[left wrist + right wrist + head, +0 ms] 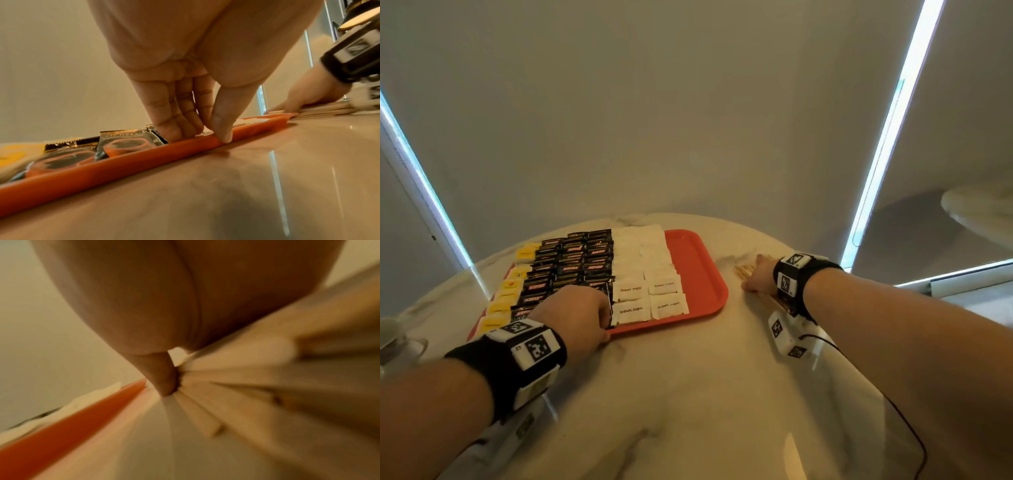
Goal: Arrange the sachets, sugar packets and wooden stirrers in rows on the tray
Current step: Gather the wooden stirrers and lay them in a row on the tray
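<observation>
On tray (698, 274): two sugar-packet columns (647, 274).

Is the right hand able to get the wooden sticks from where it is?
Probably yes. The right hand already lies on the wooden stirrers on the table, beside the red tray, with nothing between them. Its grip is too blurred to judge.

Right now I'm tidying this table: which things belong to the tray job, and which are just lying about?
Job: red tray, black sachets, yellow sachets, brown sugar packets, wooden stirrers.
Lying about: cup, black cable.
</observation>
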